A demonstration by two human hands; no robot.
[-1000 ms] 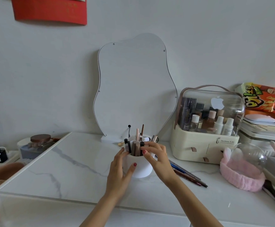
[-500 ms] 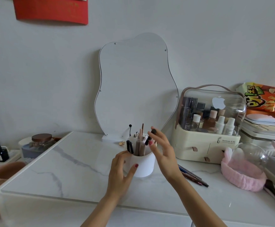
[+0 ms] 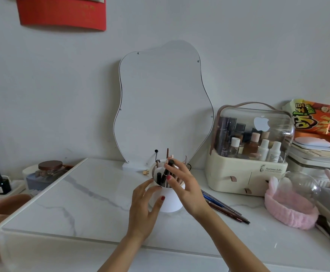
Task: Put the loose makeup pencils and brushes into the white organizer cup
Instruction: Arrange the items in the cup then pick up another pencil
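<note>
Moved since prev. frames: right hand (image 3: 181, 185) now over cup mouth, pinching black pencil (image 3: 168, 168) w/ tip down among the rest.
L→R:
- Jar (image 3: 49, 169), bronze lid, off table's left edge.
- Left hand (image 3: 145, 207): fingers curled round white organizer cup (image 3: 170, 201) (mid-table, before mirror (image 3: 162, 103)).
- Loose pencils (image 3: 225, 208), flat on table (image 3: 81, 197), just right of cup.
- Cosmetics case (image 3: 246, 154); pink headband (image 3: 289, 209).
</note>
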